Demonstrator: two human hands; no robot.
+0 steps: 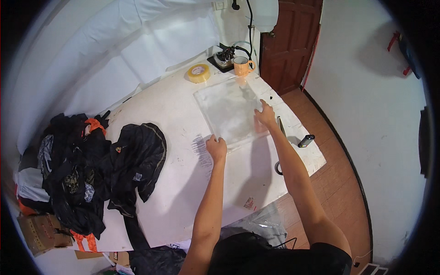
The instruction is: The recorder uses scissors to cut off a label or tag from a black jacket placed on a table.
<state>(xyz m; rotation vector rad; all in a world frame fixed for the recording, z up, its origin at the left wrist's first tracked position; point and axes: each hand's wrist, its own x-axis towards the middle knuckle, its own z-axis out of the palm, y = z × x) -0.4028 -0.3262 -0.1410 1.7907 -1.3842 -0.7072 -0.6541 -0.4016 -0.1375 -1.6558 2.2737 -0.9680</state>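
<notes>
White, smooth-looking tabletop [181,169] | our left hand [217,148] pinches, our right hand [267,115] spreads over, clear rectangular plastic sheet [227,110] | uneven pulling could crease it

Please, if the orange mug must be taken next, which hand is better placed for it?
Probably the right: the right grip, at the right edge of the clear plastic, is nearer the orange mug. The left grip, by its near-left corner, is farther away.
</notes>
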